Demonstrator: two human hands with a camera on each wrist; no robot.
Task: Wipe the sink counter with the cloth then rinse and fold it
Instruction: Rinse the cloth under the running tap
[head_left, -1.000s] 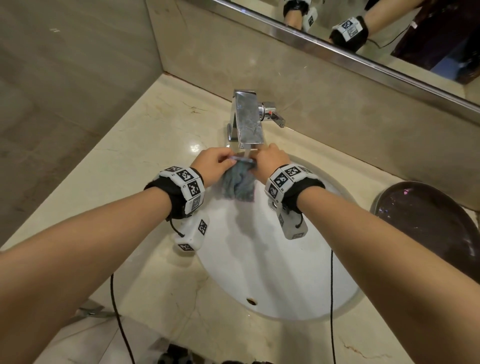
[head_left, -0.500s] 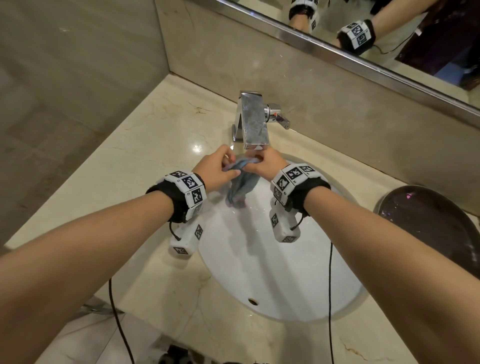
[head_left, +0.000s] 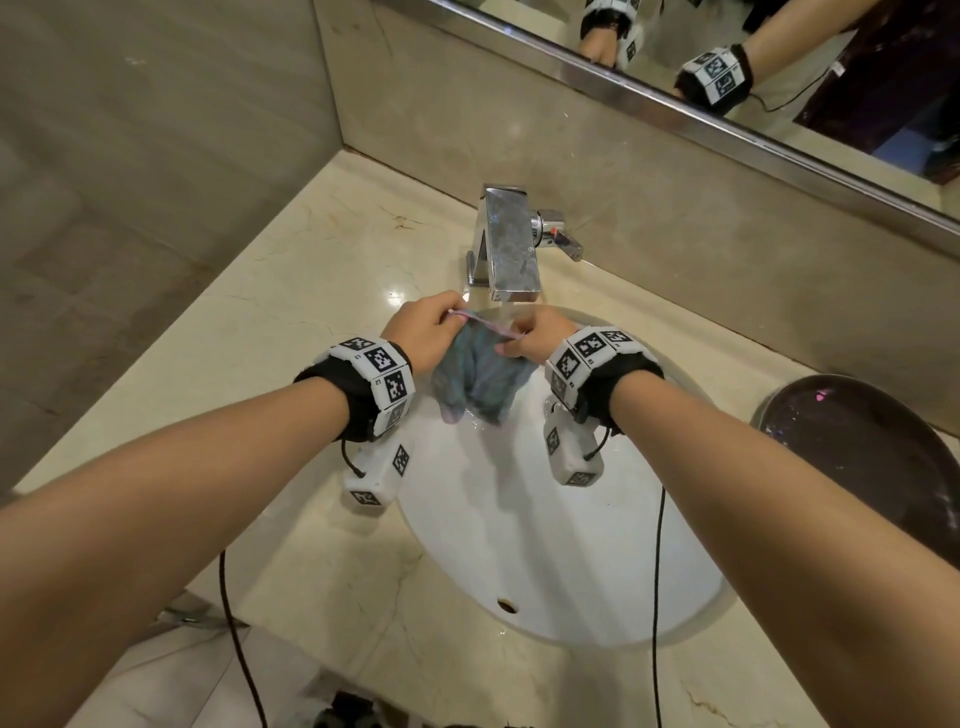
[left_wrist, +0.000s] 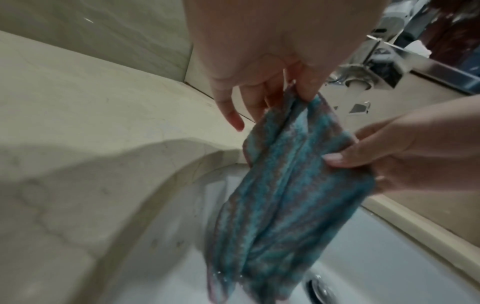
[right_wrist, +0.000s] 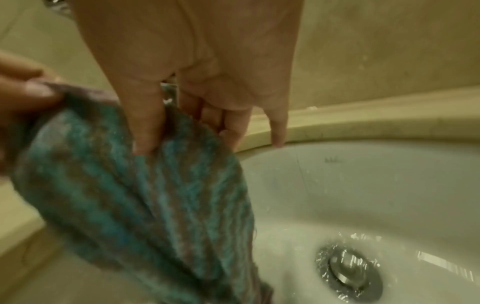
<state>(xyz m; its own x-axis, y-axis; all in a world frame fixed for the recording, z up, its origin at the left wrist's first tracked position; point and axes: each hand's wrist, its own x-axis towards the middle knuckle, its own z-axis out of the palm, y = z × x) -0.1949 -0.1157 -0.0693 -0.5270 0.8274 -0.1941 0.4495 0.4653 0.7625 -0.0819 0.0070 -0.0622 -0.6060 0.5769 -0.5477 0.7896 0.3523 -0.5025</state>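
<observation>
A wet blue-grey striped cloth (head_left: 480, 371) hangs bunched over the white sink basin (head_left: 545, 545), just in front of the chrome faucet (head_left: 509, 244). My left hand (head_left: 426, 332) pinches its top left edge. My right hand (head_left: 535, 335) pinches the top right edge, so the upper hem stretches between them. In the left wrist view the cloth (left_wrist: 280, 185) hangs in long folds from my thumb and fingers. The right wrist view has the cloth (right_wrist: 145, 195) dangling toward the drain (right_wrist: 348, 271), with water running there.
The beige marble counter (head_left: 291, 312) surrounds the basin and meets tiled walls at the left and back. A dark round bowl (head_left: 862, 457) stands at the right. A mirror (head_left: 727, 62) runs along the back wall. Black cables hang from both wrists.
Both hands drew slightly apart, stretching the cloth's top edge between them; the cloth now hangs wider than half a second ago.
</observation>
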